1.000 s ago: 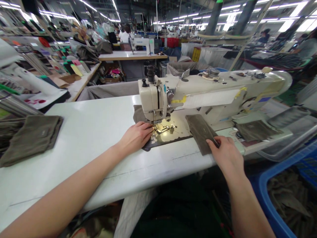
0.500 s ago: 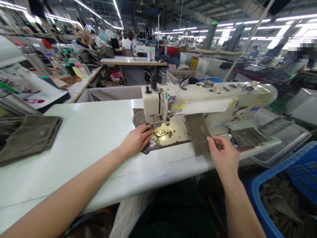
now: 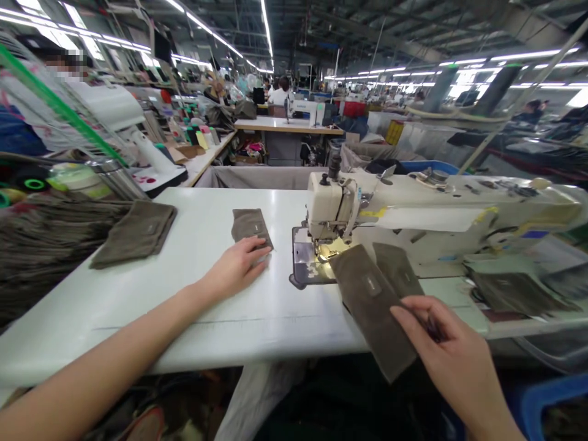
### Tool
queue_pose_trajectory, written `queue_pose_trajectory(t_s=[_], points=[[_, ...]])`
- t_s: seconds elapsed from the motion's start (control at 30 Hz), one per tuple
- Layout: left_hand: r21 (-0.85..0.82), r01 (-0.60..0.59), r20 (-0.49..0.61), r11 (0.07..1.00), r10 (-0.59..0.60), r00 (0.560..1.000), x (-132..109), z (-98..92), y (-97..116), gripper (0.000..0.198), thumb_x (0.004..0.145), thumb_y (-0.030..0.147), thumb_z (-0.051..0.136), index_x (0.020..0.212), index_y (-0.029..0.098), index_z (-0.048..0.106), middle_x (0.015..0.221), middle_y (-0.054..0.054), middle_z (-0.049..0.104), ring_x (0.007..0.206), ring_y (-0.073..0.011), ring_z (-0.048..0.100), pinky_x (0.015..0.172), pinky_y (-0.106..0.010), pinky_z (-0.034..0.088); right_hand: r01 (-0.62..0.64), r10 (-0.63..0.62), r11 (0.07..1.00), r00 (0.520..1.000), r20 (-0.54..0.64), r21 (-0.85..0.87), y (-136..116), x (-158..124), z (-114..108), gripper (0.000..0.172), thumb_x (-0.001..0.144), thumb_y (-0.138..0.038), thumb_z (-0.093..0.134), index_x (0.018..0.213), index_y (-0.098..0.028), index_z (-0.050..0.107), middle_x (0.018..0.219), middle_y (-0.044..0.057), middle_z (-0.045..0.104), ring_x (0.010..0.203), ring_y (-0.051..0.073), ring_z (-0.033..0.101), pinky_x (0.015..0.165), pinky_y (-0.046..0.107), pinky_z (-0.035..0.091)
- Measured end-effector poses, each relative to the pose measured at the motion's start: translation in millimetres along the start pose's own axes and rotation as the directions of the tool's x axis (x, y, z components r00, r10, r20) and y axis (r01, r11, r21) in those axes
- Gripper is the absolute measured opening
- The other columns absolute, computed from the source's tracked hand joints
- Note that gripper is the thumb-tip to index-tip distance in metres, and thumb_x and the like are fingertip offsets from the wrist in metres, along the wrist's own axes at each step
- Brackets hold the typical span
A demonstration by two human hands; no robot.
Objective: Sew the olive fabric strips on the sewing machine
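My left hand lies flat on the white table with fingers stretched out. Its fingertips rest on the near edge of a small olive-brown fabric piece bearing a small tag. Between thumb and fingers, my right hand pinches another olive-brown fabric piece, raised at a slant over the table's front edge. Something small and dark sits in the right palm, too hidden to name. Behind the held piece lies a third fabric piece, beside the sewing machine. The lit needle area stands between my hands.
Folded fabric pieces lie on the table's left, beside a tall fabric pile. More fabric rests at the right under the machine arm. A blue basket stands low right. A person sits far behind.
My left hand has slid left, away from the needle, with the fabric piece beneath its fingers. My right hand has lifted a fabric piece toward me. The view has turned left.
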State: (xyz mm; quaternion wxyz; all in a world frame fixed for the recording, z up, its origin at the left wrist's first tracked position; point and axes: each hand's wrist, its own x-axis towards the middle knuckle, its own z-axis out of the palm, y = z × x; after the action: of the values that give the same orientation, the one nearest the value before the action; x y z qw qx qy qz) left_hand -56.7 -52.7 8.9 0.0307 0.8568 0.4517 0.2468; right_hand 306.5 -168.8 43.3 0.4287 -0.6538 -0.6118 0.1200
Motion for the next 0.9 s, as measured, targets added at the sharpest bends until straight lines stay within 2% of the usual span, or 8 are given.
queue_pose_trajectory(t_s=[0.1, 0.2, 0.3, 0.43, 0.6, 0.67, 0.77, 0.9], points=[[-0.395, 0.159, 0.04, 0.905, -0.156, 0.987, 0.2, -6.8, 35.5, 0.043, 0.099, 0.047, 0.047, 0.126, 0.019, 0.066, 0.128, -0.013, 0.067, 0.119, -0.0267, 0.063, 0.104, -0.05, 0.05, 0.081, -0.097, 0.992, 0.981, 0.165, 0.099, -13.4, -9.8, 12.7, 0.03, 0.086, -0.056, 0.066, 0.081, -0.027, 0.071, 0.068, -0.001, 0.07, 0.055, 0.016, 0.062, 0.053, 0.022, 0.05], [-0.752, 0.386, 0.29, 0.535, -0.258, 0.922, 14.1, -4.1, 68.5, 0.047, 0.097, 0.05, 0.051, 0.131, 0.021, 0.062, 0.117, -0.011, 0.073, 0.104, -0.0233, 0.068, 0.087, -0.04, 0.057, 0.106, -0.154, 0.979, 0.947, 0.283, 0.176, -21.9, -14.0, 22.7, 0.024, 0.088, -0.05, 0.064, 0.082, -0.027, 0.071, 0.068, -0.002, 0.071, 0.057, 0.015, 0.065, 0.053, 0.021, 0.05], [-0.806, 0.537, 0.441, 0.25, -0.351, 0.826, 29.3, 1.0, 80.8, 0.035, 0.079, 0.046, 0.076, 0.1, 0.018, 0.073, 0.091, -0.006, 0.075, 0.079, -0.0181, 0.068, 0.072, -0.03, 0.053, 0.02, -0.079, 0.982, 0.945, 0.317, 0.186, -17.3, -15.3, 29.8, 0.025, 0.087, -0.05, 0.065, 0.082, -0.027, 0.071, 0.071, -0.001, 0.072, 0.061, 0.016, 0.067, 0.056, 0.021, 0.053], [-0.828, 0.553, 0.465, 0.096, -0.433, 0.772, 37.5, 4.3, 78.7, 0.028, 0.067, 0.039, 0.084, 0.078, 0.017, 0.071, 0.072, 0.0, 0.069, 0.064, -0.0118, 0.06, 0.065, -0.024, 0.046, -0.167, 0.107, 0.96, 0.959, 0.261, 0.223, 4.8, -19.6, 37.5, 0.035, 0.089, -0.056, 0.06, 0.089, -0.024, 0.074, 0.077, 0.003, 0.073, 0.078, 0.023, 0.071, 0.068, 0.027, 0.058], [-0.794, 0.586, 0.481, 0.163, -0.423, 0.768, 42.7, 14.4, 70.7, 0.029, 0.076, 0.043, 0.074, 0.089, 0.017, 0.073, 0.08, -0.002, 0.072, 0.069, -0.0144, 0.062, 0.067, -0.026, 0.046, -0.256, 0.15, 0.94, 0.904, 0.4, 0.225, 18.8, -39.3, 50.5, 0.036, 0.089, -0.054, 0.06, 0.091, -0.021, 0.074, 0.071, 0.004, 0.071, 0.079, 0.025, 0.072, 0.067, 0.03, 0.058], [-0.731, 0.581, 0.432, 0.358, -0.416, 0.8, 52.0, 23.1, 64.3, 0.023, 0.081, 0.039, 0.067, 0.087, 0.017, 0.073, 0.079, -0.003, 0.071, 0.071, -0.016, 0.062, 0.069, -0.028, 0.048, -0.235, 0.133, 0.944, 0.914, 0.382, 0.232, 14.8, -50.7, 59.4, 0.033, 0.09, -0.05, 0.059, 0.096, -0.02, 0.071, 0.078, 0.004, 0.073, 0.074, 0.022, 0.071, 0.066, 0.028, 0.057], [-0.486, 0.378, 0.261, 0.788, -0.282, 0.923, 71.2, 38.9, 55.0, 0.015, 0.081, 0.027, 0.062, 0.079, 0.019, 0.074, 0.082, -0.003, 0.07, 0.083, -0.0192, 0.063, 0.08, -0.03, 0.048, -0.122, 0.038, 0.957, 0.952, 0.303, 0.264, 5.2, -64.1, 73.8, 0.025, 0.095, -0.041, 0.054, 0.102, -0.02, 0.065, 0.082, 0.004, 0.072, 0.07, 0.017, 0.069, 0.064, 0.025, 0.055], [-0.19, 0.278, 0.229, 0.942, -0.233, 0.945, 89.4, 53.6, 51.9, 0.015, 0.079, 0.031, 0.065, 0.075, 0.019, 0.071, 0.08, -0.003, 0.069, 0.077, -0.02, 0.062, 0.072, -0.03, 0.046, 0.071, -0.144, 0.962, 0.953, 0.267, 0.264, 0.2, -68.9, 83.0, 0.015, 0.097, -0.029, 0.052, 0.097, -0.02, 0.064, 0.083, 0.004, 0.069, 0.072, 0.016, 0.067, 0.067, 0.025, 0.054]])
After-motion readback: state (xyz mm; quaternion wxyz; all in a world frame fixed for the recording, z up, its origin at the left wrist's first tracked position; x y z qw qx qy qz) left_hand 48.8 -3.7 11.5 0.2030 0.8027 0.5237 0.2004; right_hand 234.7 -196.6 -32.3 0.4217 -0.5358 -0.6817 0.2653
